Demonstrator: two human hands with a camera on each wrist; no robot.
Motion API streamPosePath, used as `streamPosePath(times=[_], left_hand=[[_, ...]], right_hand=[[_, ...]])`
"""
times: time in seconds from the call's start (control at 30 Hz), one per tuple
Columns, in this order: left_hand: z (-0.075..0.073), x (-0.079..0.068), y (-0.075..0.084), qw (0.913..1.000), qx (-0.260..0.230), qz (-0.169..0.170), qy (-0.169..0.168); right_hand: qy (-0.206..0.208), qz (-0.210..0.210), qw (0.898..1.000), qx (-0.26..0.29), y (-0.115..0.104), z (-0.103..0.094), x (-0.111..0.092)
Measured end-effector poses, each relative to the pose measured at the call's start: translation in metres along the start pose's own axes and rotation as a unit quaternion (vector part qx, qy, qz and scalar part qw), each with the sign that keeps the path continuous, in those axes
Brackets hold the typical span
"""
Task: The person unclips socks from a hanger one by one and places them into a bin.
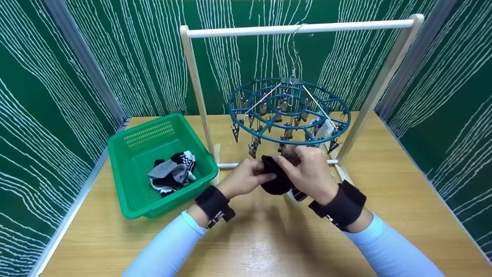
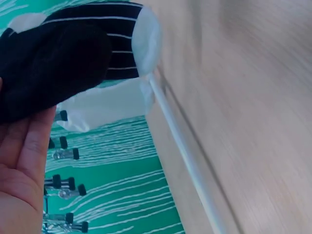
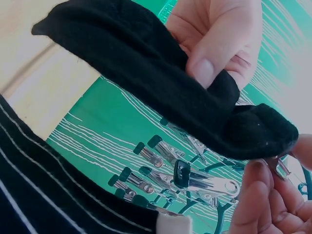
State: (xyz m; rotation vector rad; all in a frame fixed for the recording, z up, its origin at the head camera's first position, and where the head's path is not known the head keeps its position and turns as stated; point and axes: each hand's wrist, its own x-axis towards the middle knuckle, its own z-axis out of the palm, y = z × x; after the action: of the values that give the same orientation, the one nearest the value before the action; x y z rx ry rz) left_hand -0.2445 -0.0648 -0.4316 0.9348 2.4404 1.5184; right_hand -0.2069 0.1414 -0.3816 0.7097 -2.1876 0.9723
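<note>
A black sock (image 1: 275, 181) is held between both hands, just below the front rim of a round blue hanger (image 1: 265, 136). My left hand (image 1: 245, 179) pinches the sock, thumb on its near face. At the sock's upper edge, my right hand (image 1: 313, 171) grips a metal clip (image 3: 279, 168) with thumb and fingers, right against the fabric. A black sock with white stripes (image 2: 124, 53) hangs close by, and a white sock (image 2: 107, 105) is beside it. More metal clips (image 3: 202, 183) dangle from the hanger.
The hanger hooks onto the white bar (image 1: 246, 31) of a wooden stand (image 1: 198, 88). On the left of the table (image 1: 246, 246) stands a green basket (image 1: 127, 169) with grey, black and white socks (image 1: 173, 173) inside. Green walls enclose the table.
</note>
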Motion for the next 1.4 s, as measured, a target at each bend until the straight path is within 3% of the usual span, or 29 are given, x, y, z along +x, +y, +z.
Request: streamPosePath(times=[0.33,0.5,0.63,0.77,1.03,1.4], left_hand=[[-0.002,0.001,-0.001,0.9994,0.002,0.027,0.022],[-0.005,0.004,-0.010,0.9992,0.030,-0.006,0.026],[-0.008,0.005,-0.018,0.9970,0.049,-0.036,0.049],[-0.010,0.005,-0.024,0.9946,0.063,-0.025,0.079],[-0.020,0.002,-0.024,0.9777,0.184,-0.035,0.095],[-0.056,-0.015,-0.008,0.9606,0.245,-0.080,0.103]], right_hand=[[0.030,-0.045,0.998,0.011,0.005,0.003,-0.001],[0.035,-0.055,0.998,0.015,0.005,0.002,-0.001],[0.033,-0.055,0.998,0.019,0.005,0.002,-0.001],[0.034,-0.054,0.998,0.024,0.005,0.001,0.000],[0.024,-0.035,0.999,0.025,0.006,-0.001,0.001],[0.014,-0.007,1.000,0.012,0.004,-0.001,0.001]])
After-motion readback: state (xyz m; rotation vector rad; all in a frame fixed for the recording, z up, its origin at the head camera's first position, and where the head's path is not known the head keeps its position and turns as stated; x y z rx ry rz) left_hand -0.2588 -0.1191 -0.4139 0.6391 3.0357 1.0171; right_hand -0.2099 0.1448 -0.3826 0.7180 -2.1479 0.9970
